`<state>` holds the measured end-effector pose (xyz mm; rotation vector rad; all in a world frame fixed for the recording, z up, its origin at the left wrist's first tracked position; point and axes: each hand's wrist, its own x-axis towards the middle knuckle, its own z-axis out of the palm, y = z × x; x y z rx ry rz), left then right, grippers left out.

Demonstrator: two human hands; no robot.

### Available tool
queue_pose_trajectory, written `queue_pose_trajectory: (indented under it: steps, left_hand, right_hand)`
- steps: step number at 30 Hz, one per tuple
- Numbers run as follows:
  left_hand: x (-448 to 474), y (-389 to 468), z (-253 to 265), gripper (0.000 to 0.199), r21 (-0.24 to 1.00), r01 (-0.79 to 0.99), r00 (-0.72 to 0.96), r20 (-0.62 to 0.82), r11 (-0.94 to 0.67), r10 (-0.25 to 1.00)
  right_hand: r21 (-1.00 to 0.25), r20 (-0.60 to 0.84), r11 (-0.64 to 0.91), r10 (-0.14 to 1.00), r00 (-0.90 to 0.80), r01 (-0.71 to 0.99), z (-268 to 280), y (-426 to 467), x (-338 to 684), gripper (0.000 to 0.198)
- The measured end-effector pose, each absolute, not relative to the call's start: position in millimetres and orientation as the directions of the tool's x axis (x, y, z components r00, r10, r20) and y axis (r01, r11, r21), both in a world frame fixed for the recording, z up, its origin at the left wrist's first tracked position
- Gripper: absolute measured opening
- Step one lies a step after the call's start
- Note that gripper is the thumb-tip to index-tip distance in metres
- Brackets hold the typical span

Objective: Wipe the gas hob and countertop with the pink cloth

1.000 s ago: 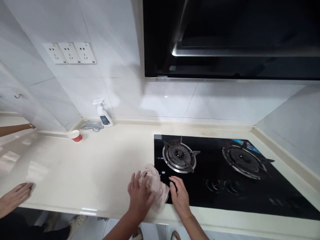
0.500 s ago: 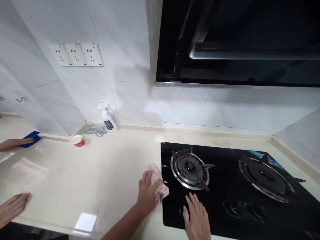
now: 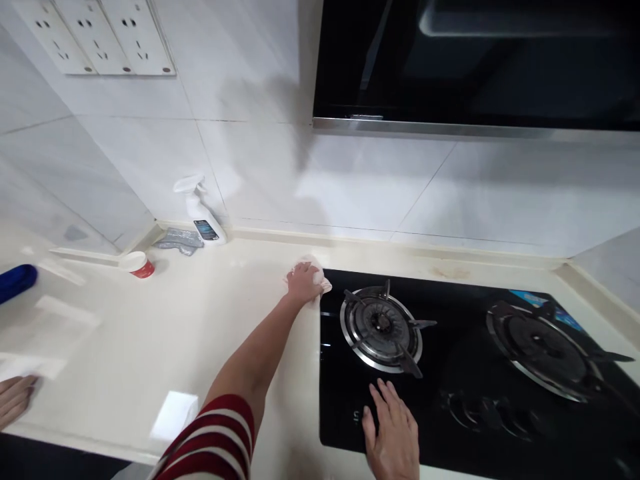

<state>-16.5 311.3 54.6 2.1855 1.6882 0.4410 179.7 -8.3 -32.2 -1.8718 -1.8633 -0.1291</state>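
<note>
My left hand (image 3: pixel 303 283) presses a pale pink cloth (image 3: pixel 316 268) onto the cream countertop (image 3: pixel 240 293), beside the back left corner of the black gas stove (image 3: pixel 450 347). The fingers curl over the cloth, and its edges stick out past them. My right hand (image 3: pixel 394 430) lies flat on the front left part of the stove, fingers apart, holding nothing. Just beyond its fingertips is the left burner (image 3: pixel 382 327) with its pan support.
A white spray bottle (image 3: pixel 204 217), a grey crumpled packet (image 3: pixel 181 241) and a red-and-white paper cup (image 3: pixel 139 265) stand near the left corner. A co-worker's hand (image 3: pixel 15 400) and a blue cloth (image 3: pixel 18 283) are at far left. A range hood (image 3: pixel 475 73) overhangs the stove.
My left hand has slid the cloth away from me along the stove's left edge, toward the wall. The right hand stays on the stove. The co-worker's hand by the blue cloth has left view.
</note>
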Motion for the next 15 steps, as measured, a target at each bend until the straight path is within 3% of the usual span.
queue_pose_trajectory:
  steps: [10,15]
  left_hand:
    - [-63,22,33,0.054,0.484,0.754,0.442,0.128,-0.445,0.888]
    - [-84,-28,21,0.038,0.572,0.680,0.408,0.224,-0.459,0.885]
  right_hand:
    - [-0.279,0.445,0.075,0.893,0.060,0.957,-29,-5,176,0.047]
    - [-0.304,0.444,0.077,0.893,0.070,0.949,-27,-4,176,0.042]
